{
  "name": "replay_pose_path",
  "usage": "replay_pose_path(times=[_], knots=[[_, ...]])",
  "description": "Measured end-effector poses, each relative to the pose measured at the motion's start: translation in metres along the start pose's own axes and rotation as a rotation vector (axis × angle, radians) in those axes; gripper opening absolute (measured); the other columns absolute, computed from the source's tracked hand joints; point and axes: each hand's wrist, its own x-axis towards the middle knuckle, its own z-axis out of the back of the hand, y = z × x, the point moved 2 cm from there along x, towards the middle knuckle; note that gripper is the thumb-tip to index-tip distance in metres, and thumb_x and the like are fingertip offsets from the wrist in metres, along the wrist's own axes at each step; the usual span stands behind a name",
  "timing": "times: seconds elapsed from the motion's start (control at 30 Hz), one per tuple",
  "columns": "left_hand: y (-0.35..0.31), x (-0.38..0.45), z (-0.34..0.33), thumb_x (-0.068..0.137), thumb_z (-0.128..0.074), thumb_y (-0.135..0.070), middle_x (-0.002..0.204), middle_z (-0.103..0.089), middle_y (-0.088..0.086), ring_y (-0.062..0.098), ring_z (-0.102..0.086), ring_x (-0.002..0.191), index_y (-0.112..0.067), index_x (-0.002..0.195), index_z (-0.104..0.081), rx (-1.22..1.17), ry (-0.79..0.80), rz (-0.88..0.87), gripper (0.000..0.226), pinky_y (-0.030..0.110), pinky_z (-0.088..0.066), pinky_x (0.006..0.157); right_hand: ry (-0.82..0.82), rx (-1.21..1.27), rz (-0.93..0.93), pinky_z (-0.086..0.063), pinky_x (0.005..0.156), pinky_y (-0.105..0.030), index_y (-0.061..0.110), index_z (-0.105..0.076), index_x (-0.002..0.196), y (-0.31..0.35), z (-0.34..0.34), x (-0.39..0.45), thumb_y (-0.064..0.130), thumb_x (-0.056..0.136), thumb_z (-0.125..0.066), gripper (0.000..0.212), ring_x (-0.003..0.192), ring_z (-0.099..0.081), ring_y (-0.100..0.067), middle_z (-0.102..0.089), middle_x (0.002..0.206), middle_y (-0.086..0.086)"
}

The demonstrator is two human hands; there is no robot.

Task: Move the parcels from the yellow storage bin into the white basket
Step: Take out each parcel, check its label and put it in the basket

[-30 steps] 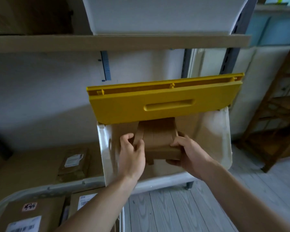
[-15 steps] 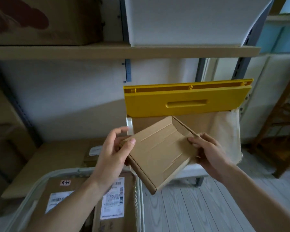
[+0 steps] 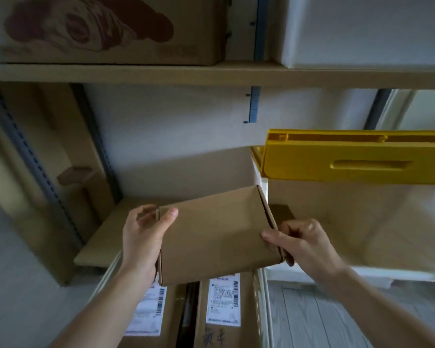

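While both hands carry it, the flat cardboard parcel (image 3: pixel 216 234) hangs in the air above the white basket (image 3: pixel 259 292), its broad plain face turned up toward the camera and its long axis running left to right, the right end tipped a little higher and farther away than the left. At the parcel's left short edge the left hand (image 3: pixel 142 237) grips it, thumb laid on the top face and fingers curled behind. Gripping the right short edge, the right hand (image 3: pixel 304 243) has its thumb on the near corner and its fingers bent round the side flap. Below the parcel, two labelled parcels (image 3: pixel 222 301) lie side by side in the basket with a dark gap between them; the basket's right rim sits just under the parcel's right end. To the right and higher, the yellow storage bin (image 3: pixel 357 159) stands with its yellow front flap raised, well clear of the parcel's far corner. Open room lies between the parcel and the parcels under it, and bare wall behind it.
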Motion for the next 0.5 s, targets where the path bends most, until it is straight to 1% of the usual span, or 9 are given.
replay_pose_path(times=[0.07,0.13,0.2,0.27,0.33,0.37,0.4,0.43,0.5], knots=[[0.001,0.005,0.012,0.084,-0.079,-0.017,0.106,-0.075,0.018,0.034,-0.072,0.099,-0.008,0.108,-0.068,-0.085,-0.023,0.073,0.028,0.050,-0.056,0.094,-0.055,0.018,0.042,-0.036,0.044,-0.020,0.004,-0.049,0.049,0.002,-0.019,0.008,0.011,0.087,-0.076,0.048,0.043,-0.042,-0.013,-0.047,0.045,-0.003],[-0.002,0.009,0.019,0.088,-0.076,-0.016,0.111,-0.074,0.013,0.030,-0.071,0.102,-0.018,0.109,-0.072,-0.071,-0.024,0.057,0.021,0.049,-0.056,0.097,-0.123,0.034,0.062,-0.034,0.043,-0.018,0.005,-0.047,0.049,0.005,-0.034,0.018,0.012,0.088,-0.076,0.049,0.042,-0.038,-0.012,-0.042,0.044,-0.004],[-0.005,0.013,0.026,0.090,-0.074,-0.018,0.122,-0.070,0.003,0.023,-0.067,0.111,-0.031,0.117,-0.070,-0.015,-0.002,-0.001,0.030,0.048,-0.053,0.102,-0.151,0.071,0.069,-0.033,0.045,-0.018,0.008,-0.044,0.048,0.007,-0.045,0.026,0.015,0.088,-0.076,0.051,0.045,-0.035,-0.014,-0.039,0.046,-0.004],[-0.007,0.017,0.033,0.092,-0.072,-0.017,0.132,-0.064,-0.001,0.021,-0.063,0.121,-0.035,0.137,-0.059,0.006,0.020,-0.036,0.050,0.050,-0.048,0.108,-0.141,0.067,0.090,-0.034,0.047,-0.022,0.010,-0.040,0.047,0.008,-0.053,0.033,0.018,0.089,-0.075,0.055,0.048,-0.033,-0.016,-0.036,0.046,-0.002],[-0.010,0.024,0.041,0.093,-0.070,-0.015,0.129,-0.065,-0.002,0.022,-0.063,0.120,-0.034,0.146,-0.047,0.006,0.028,-0.044,0.061,0.052,-0.047,0.108,-0.146,0.055,0.117,-0.035,0.047,-0.021,0.016,-0.038,0.043,0.010,-0.062,0.040,0.018,0.091,-0.073,0.060,0.045,-0.033,-0.013,-0.035,0.043,0.004],[-0.012,0.028,0.045,0.093,-0.070,-0.015,0.124,-0.068,-0.002,0.022,-0.064,0.118,-0.034,0.146,-0.046,-0.004,0.031,-0.038,0.061,0.053,-0.048,0.107,-0.156,0.051,0.129,-0.035,0.046,-0.021,0.019,-0.036,0.040,0.010,-0.066,0.042,0.017,0.092,-0.072,0.063,0.044,-0.032,-0.012,-0.034,0.042,0.006],[-0.013,0.031,0.049,0.093,-0.069,-0.015,0.118,-0.071,-0.002,0.022,-0.066,0.115,-0.033,0.142,-0.050,-0.021,0.038,-0.034,0.056,0.054,-0.049,0.106,-0.168,0.048,0.140,-0.035,0.046,-0.020,0.022,-0.035,0.039,0.011,-0.070,0.045,0.018,0.093,-0.071,0.065,0.043,-0.031,-0.011,-0.032,0.041,0.007],[-0.014,0.034,0.052,0.093,-0.069,-0.015,0.113,-0.074,-0.002,0.021,-0.068,0.113,-0.032,0.135,-0.056,-0.035,0.042,-0.032,0.047,0.053,-0.050,0.105,-0.180,0.047,0.148,-0.034,0.046,-0.019,0.021,-0.035,0.040,0.011,-0.074,0.048,0.018,0.094,-0.070,0.065,0.043,-0.030,-0.011,-0.032,0.042,0.007],[-0.014,0.037,0.055,0.093,-0.069,-0.015,0.107,-0.077,-0.003,0.019,-0.071,0.109,-0.032,0.117,-0.066,-0.034,0.029,-0.052,0.030,0.052,-0.051,0.104,-0.197,0.050,0.148,-0.035,0.046,-0.019,0.015,-0.038,0.044,0.009,-0.079,0.054,0.020,0.094,-0.069,0.060,0.043,-0.033,-0.011,-0.034,0.043,0.004]])
